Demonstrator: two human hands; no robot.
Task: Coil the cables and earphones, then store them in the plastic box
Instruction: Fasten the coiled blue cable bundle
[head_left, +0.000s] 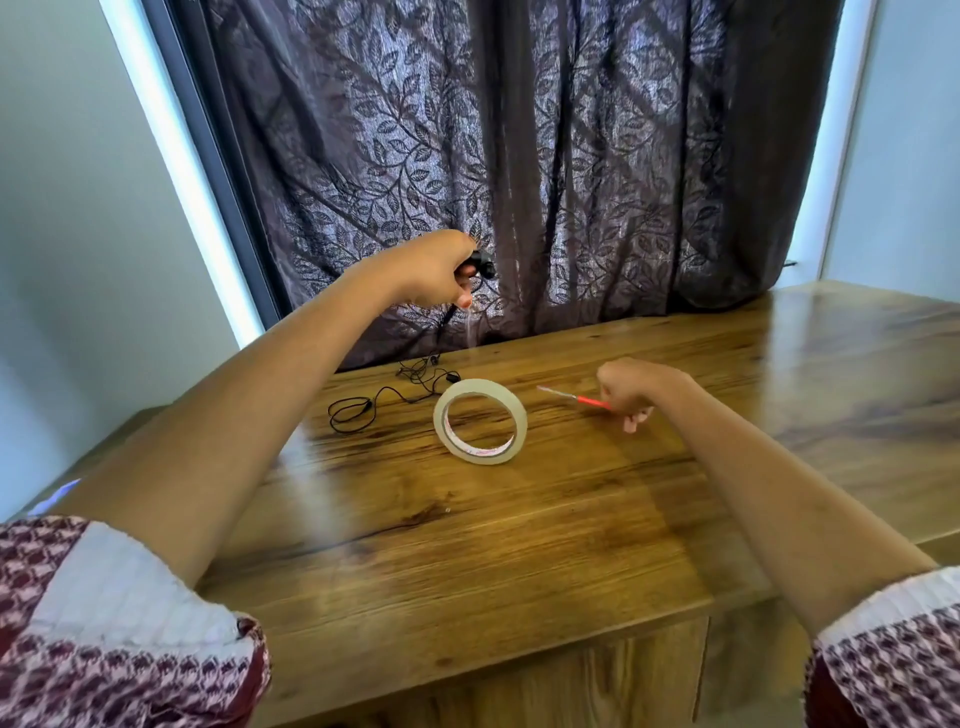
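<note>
My left hand (435, 270) is raised above the far side of the wooden table (519, 545) and grips a coiled bundle of black cable (482, 266). A strand hangs down from that fist toward the table. Thin black earphones (387, 400) lie loose on the table below it, partly looped. My right hand (636, 392) hovers low over the table and holds a pair of scissors with red handles (576, 398), blades pointing left. No plastic box is in view.
A roll of pale tape (480, 421) lies flat between my hands. A dark leaf-patterned curtain (519, 156) hangs just behind the table's far edge. The table's front edge lies near my body.
</note>
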